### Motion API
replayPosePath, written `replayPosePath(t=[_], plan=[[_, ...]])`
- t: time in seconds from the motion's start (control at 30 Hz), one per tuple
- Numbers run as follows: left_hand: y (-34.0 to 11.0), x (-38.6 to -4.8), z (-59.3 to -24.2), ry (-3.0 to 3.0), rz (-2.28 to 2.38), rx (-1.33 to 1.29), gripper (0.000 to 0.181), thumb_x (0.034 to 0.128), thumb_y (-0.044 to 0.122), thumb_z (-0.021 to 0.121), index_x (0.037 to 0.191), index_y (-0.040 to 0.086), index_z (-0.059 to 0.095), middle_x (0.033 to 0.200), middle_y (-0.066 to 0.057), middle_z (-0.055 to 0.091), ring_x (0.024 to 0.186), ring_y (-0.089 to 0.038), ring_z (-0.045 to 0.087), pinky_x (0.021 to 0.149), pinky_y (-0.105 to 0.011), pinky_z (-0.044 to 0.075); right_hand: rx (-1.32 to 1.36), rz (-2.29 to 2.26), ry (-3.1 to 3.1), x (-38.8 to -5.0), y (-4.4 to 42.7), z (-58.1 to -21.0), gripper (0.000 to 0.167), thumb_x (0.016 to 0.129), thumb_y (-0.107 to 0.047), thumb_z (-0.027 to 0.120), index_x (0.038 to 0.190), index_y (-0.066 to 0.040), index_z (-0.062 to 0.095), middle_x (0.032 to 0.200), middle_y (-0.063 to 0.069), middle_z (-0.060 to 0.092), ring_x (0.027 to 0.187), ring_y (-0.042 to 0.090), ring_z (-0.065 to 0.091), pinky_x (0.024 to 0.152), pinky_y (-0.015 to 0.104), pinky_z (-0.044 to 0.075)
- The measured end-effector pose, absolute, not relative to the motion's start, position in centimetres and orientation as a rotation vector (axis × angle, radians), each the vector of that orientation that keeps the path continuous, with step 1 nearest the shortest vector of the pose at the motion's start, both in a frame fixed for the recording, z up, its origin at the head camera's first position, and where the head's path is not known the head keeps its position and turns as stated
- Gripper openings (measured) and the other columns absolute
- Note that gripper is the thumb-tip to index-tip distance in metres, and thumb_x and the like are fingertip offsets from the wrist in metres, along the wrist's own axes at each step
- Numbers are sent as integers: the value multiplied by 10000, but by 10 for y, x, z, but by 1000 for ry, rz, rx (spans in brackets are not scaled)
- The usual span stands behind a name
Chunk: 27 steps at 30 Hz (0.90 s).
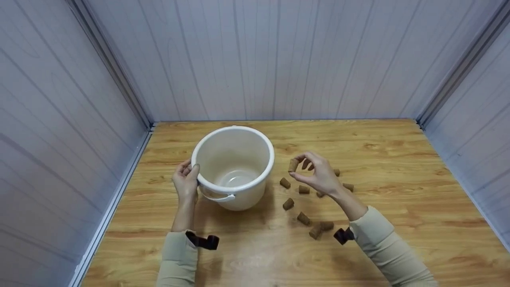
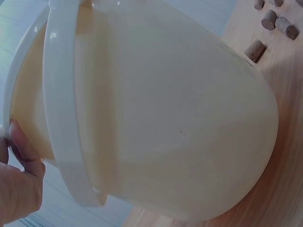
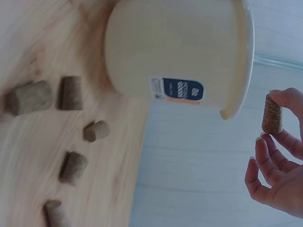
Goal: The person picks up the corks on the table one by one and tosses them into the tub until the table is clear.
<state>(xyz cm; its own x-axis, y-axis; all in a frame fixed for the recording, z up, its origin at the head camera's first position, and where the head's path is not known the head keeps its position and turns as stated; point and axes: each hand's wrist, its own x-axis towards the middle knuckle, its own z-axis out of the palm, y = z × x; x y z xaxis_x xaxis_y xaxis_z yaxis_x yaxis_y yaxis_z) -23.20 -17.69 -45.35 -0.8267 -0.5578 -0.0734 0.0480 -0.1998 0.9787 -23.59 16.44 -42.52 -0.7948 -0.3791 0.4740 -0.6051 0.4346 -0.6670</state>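
Observation:
A white plastic bucket [image 1: 247, 199] stands on the wooden table, its inside bare as far as the head view shows. My left hand [image 1: 186, 181] grips its rim on the left side, the thumb over the edge. To the right of the bucket, my right hand [image 1: 320, 175] pinches a cork [image 1: 293, 165] between thumb and forefinger, raised above the table. The right wrist view shows that cork [image 3: 272, 115] upright between the fingertips, apart from the bucket. Several loose corks, among them one cork [image 1: 288, 204] near the bucket, lie scattered below and around the right hand.
The bucket's handle [image 1: 219, 198] hangs down at the front. A label [image 3: 182, 89] is stuck on its side. Pale panelled walls [image 1: 255, 59] enclose the wooden table [image 1: 255, 255] at the back and both sides.

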Motion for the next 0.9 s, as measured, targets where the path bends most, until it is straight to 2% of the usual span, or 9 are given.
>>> replayPosePath(t=[0.17,0.47,0.73,0.9], plan=[[-178,-232,-455,-1660,-2088,566,316,869,-72,552,1180,-129,558,765,-15,569,612,-49,560,512,-151,498,900,1323,-2384,-243,147,-418,319,796,-86,800,1046,21,633,972,108,615,806,288,573,678,348,502],[-176,-232,-454,-1639,-2089,558,311,850,-73,555,1155,-134,560,726,-2,574,581,-48,556,476,-144,473,907,1364,-2366,-256,117,-409,328,786,-82,809,1032,40,631,970,128,601,802,252,564,689,320,500],[-175,-233,-454,-1639,-2102,560,314,851,-73,557,1159,-136,551,757,-13,598,612,-59,581,503,-159,492,961,1348,-2359,-267,93,-406,318,786,-94,806,1016,43,633,971,142,610,791,261,561,700,363,506],[-176,-232,-454,-1640,-2102,573,290,859,-80,556,1145,-124,560,723,-1,587,583,-53,564,474,-151,472,942,1333,-2393,-273,80,-407,318,788,-116,807,1008,32,632,965,143,604,804,273,567,655,369,509]])
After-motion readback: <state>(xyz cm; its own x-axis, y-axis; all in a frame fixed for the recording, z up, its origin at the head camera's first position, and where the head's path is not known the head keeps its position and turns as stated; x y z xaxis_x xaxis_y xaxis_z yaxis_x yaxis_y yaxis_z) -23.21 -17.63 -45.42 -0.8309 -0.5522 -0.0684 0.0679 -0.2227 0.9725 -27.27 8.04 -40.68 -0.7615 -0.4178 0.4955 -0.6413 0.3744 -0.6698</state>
